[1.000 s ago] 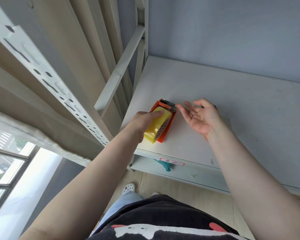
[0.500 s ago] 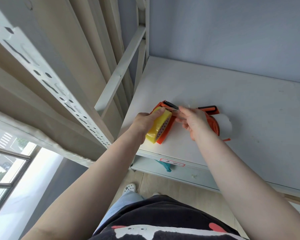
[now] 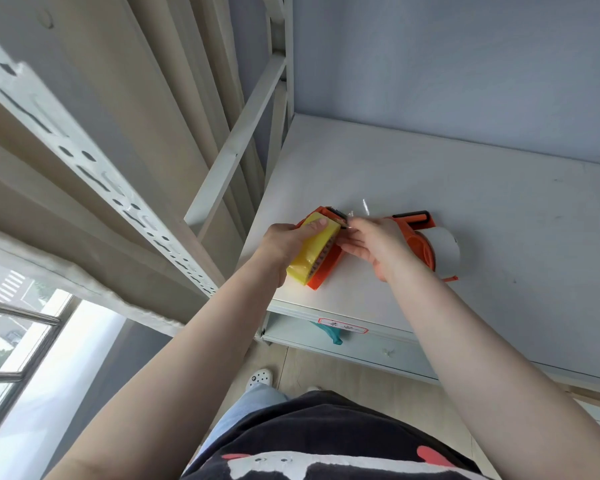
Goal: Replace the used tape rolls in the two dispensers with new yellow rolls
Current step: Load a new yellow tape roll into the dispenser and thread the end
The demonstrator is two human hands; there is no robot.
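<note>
An orange tape dispenser point(image 3: 326, 271) with a yellow roll point(image 3: 312, 252) lies near the left front corner of the white shelf point(image 3: 499, 209). My left hand point(image 3: 284, 244) grips the yellow roll, thumb across its top. My right hand point(image 3: 374, 244) pinches the clear tape end at the dispenser's black cutter point(image 3: 336, 213). A bit of clear tape point(image 3: 365, 206) sticks up beyond my fingers. Behind my right hand lies a second orange dispenser point(image 3: 420, 233) holding a white roll point(image 3: 445, 251), partly hidden by that hand.
A grey wall point(image 3: 465, 64) rises behind the shelf. A white metal rack frame point(image 3: 236, 147) and beige curtain stand at the left. Under the shelf's front edge sits a red-bordered label point(image 3: 342, 329) and a teal item point(image 3: 329, 334). A window is at the lower left.
My right hand, open with palm up a second ago, has moved left and closed its fingers at the first dispenser's cutter, uncovering the second dispenser. My left hand kept its hold on the yellow roll.
</note>
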